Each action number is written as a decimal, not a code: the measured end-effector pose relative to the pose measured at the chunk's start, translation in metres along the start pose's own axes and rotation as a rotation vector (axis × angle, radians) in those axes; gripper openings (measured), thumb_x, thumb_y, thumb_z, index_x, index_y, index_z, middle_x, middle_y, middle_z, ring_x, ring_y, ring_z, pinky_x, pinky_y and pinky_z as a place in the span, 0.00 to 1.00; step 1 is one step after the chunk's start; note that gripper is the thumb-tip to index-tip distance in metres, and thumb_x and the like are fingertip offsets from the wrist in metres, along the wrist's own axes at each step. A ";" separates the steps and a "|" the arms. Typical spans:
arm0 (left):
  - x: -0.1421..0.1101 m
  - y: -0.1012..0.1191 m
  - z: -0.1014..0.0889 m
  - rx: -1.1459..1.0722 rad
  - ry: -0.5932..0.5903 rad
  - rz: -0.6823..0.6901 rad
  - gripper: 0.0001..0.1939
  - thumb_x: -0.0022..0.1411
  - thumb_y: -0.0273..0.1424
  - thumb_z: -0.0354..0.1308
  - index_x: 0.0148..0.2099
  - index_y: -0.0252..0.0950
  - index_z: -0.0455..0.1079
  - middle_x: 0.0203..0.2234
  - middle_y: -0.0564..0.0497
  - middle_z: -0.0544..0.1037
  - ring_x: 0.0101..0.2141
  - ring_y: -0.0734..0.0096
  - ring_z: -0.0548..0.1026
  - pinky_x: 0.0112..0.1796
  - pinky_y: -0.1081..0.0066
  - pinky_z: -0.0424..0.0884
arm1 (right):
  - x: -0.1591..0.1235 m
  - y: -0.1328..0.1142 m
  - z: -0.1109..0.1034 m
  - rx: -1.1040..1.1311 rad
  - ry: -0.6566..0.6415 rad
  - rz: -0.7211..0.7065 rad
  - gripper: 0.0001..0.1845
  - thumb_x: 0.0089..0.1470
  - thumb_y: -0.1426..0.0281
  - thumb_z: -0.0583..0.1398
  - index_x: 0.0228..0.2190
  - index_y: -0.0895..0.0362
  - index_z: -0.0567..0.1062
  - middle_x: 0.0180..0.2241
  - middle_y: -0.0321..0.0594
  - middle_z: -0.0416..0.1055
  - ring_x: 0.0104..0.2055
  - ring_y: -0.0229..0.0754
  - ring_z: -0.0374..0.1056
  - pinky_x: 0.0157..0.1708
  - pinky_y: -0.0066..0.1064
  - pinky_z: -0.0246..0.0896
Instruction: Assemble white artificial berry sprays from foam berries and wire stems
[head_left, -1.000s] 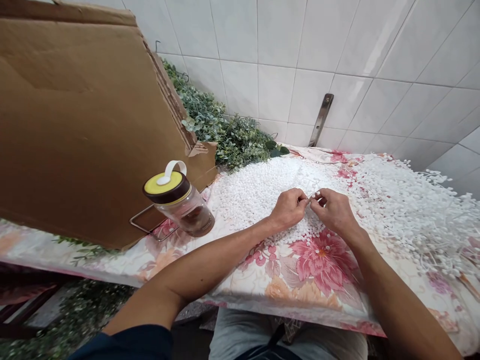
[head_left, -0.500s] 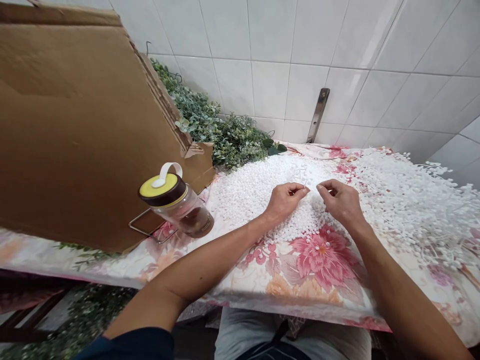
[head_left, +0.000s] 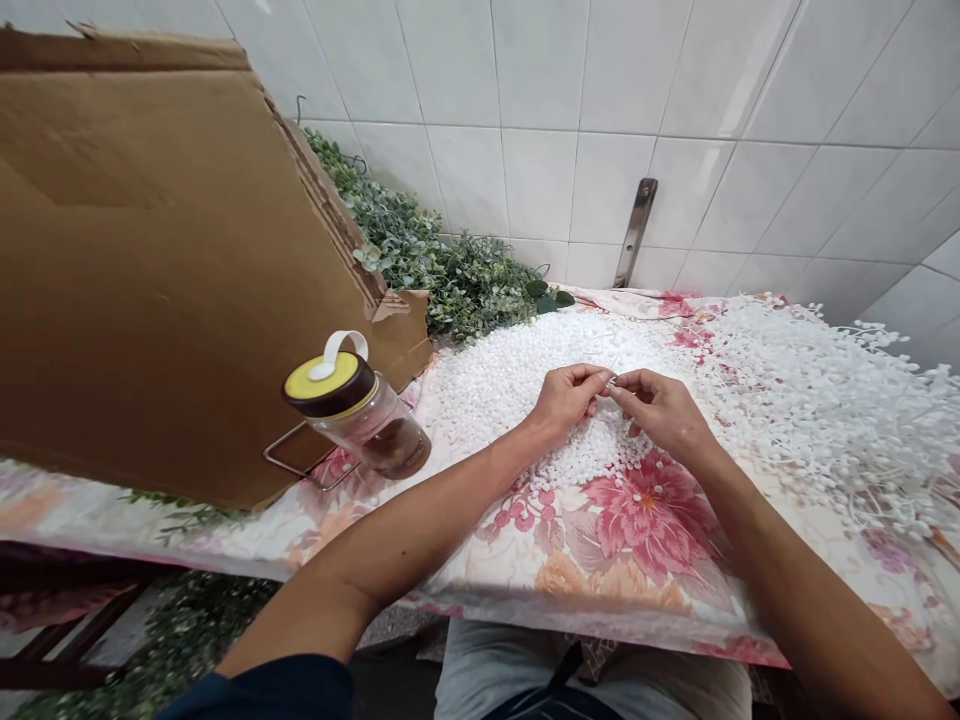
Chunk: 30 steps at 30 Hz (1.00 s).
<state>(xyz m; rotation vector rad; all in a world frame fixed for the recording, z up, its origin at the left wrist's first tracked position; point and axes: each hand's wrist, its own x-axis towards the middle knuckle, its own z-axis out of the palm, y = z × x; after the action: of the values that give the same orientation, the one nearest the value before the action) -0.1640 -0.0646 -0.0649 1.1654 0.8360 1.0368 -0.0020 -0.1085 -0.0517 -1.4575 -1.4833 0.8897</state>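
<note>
Over a heap of small white beads, my two hands meet fingertip to fingertip. My left hand is closed in a pinch on a thin white plastic sprig, mostly hidden now by the fingers and lost against the white heap. My right hand pinches at the same spot, thumb against forefinger. A small whitish bit shows between the fingertips; whether it is a bead or the sprig's tip I cannot make out. To the right lies a pile of white sprigs with beaded ends.
A clear bottle with a yellow-and-brown lid stands left of the heap, beside a metal wire handle. A big cardboard box fills the left. Artificial greenery lies along the tiled wall. A flowered cloth covers the table.
My right hand has moved left, closing the gap to my left hand, and their fingertips now meet. The white sprig that stood out above my left fingers is harder to see.
</note>
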 end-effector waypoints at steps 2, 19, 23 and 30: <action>0.000 -0.002 0.000 0.006 -0.006 0.009 0.17 0.57 0.42 0.68 0.38 0.31 0.77 0.25 0.53 0.74 0.16 0.83 0.62 0.16 0.75 0.52 | 0.000 0.001 0.002 -0.009 0.009 0.008 0.21 0.54 0.52 0.66 0.36 0.58 0.79 0.26 0.37 0.74 0.20 0.36 0.67 0.16 0.27 0.67; 0.002 -0.001 0.000 0.061 -0.028 0.057 0.12 0.55 0.37 0.67 0.34 0.33 0.75 0.21 0.55 0.71 0.18 0.80 0.62 0.21 0.73 0.56 | 0.001 0.005 0.009 0.070 0.011 0.057 0.10 0.53 0.62 0.64 0.29 0.56 0.73 0.22 0.33 0.71 0.19 0.36 0.67 0.18 0.28 0.67; 0.004 -0.004 -0.002 0.308 0.029 0.224 0.08 0.55 0.33 0.66 0.32 0.33 0.76 0.24 0.53 0.74 0.25 0.76 0.67 0.30 0.72 0.62 | 0.000 0.004 0.007 -0.054 0.058 0.022 0.08 0.51 0.64 0.63 0.29 0.55 0.72 0.22 0.33 0.71 0.20 0.38 0.68 0.18 0.29 0.67; -0.004 0.001 -0.001 0.610 0.085 0.458 0.04 0.59 0.28 0.64 0.31 0.35 0.76 0.28 0.51 0.76 0.29 0.73 0.69 0.34 0.71 0.64 | -0.001 0.002 0.004 -0.128 0.125 -0.013 0.05 0.47 0.67 0.62 0.30 0.54 0.74 0.22 0.34 0.71 0.20 0.39 0.67 0.18 0.28 0.67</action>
<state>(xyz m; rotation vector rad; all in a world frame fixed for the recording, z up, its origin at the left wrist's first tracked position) -0.1667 -0.0682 -0.0645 1.9033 1.0157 1.2466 -0.0051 -0.1085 -0.0556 -1.5654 -1.4766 0.6937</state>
